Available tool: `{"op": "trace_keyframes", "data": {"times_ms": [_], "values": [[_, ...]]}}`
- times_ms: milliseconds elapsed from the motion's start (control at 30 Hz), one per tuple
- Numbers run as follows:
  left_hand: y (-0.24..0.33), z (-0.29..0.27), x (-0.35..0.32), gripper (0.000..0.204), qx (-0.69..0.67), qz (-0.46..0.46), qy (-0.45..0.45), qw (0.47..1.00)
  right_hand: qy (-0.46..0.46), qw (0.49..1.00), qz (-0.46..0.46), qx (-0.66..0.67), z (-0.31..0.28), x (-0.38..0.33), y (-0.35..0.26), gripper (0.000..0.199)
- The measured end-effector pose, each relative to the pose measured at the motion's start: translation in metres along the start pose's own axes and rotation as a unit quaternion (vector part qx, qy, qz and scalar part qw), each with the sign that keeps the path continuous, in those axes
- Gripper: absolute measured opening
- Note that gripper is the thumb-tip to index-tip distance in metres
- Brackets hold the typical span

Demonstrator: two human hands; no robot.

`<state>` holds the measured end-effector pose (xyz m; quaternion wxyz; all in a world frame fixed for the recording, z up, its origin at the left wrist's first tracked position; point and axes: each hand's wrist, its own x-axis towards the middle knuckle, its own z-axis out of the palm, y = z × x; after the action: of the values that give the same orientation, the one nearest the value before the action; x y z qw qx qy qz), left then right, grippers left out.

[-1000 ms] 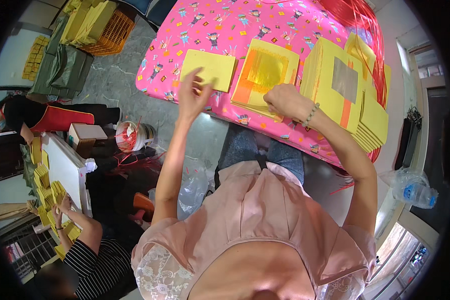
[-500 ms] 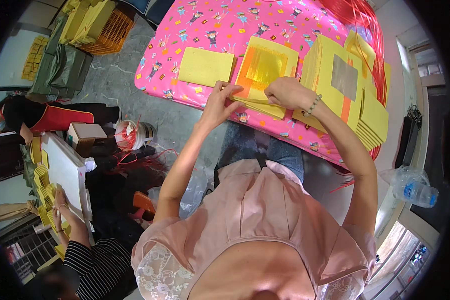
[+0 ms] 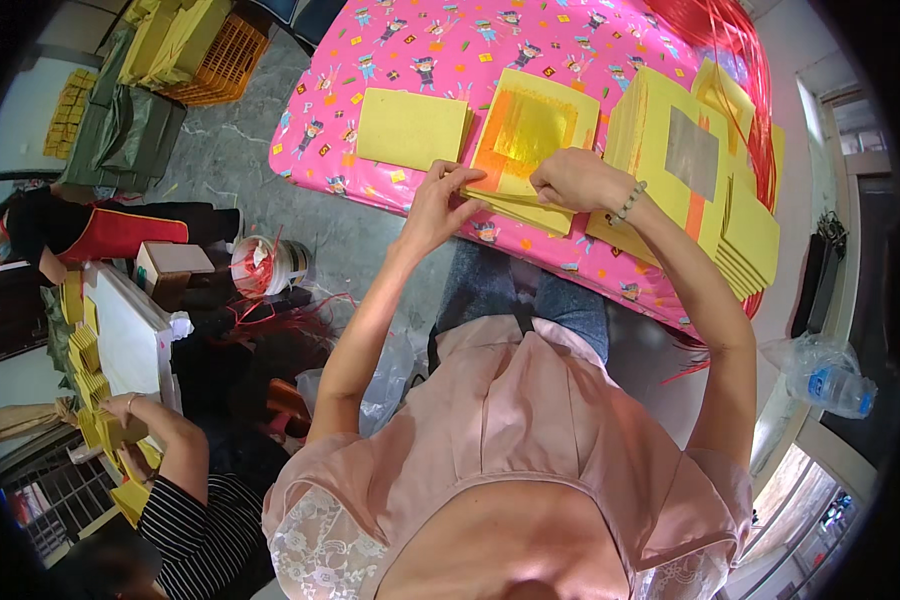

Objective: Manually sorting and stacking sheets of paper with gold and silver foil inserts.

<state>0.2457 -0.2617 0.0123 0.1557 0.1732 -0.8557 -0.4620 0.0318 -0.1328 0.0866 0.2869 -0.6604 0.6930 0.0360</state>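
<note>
Two bare hands meet at the near edge of a stack of yellow paper sheets [image 3: 530, 150] whose top sheet carries a gold foil square on an orange patch. The left hand [image 3: 438, 205] pinches the stack's lower left corner with its fingers closed narrowly on the paper edge, seemingly to lift or separate a sheet. The right hand [image 3: 570, 180], with a bead bracelet at the wrist, curls closed over the lower right edge, likely pressing the pile flat so it does not slide. The stack lies in the middle of a table under a pink patterned cloth [image 3: 410, 40], between a plain yellow sheet pile [image 3: 410, 128] on its left and a taller pile with a silver foil square [image 3: 685, 160] on its right, all within easy reach. Red strings [image 3: 720, 30] lie at the far right of the table. At lower left, another person in a striped sleeve [image 3: 185, 530] handles similar yellow papers [image 3: 90, 390], well apart.
</note>
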Motion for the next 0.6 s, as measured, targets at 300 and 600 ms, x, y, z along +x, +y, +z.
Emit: {"op": "trace_keyframes", "data": {"times_ms": [300,600], "values": [[-0.0010,0.0008,-0.0003,0.043,-0.014,-0.013,0.001,1.000,-0.008,1.000,0.001,0.010,-0.0035,-0.0005,-0.0001,0.018],[-0.0036,0.0012,0.0002,0.044,-0.017,-0.017,0.001,1.000,-0.004,1.000,-0.008,0.027,-0.0009,0.0007,0.0033,0.019]]}}
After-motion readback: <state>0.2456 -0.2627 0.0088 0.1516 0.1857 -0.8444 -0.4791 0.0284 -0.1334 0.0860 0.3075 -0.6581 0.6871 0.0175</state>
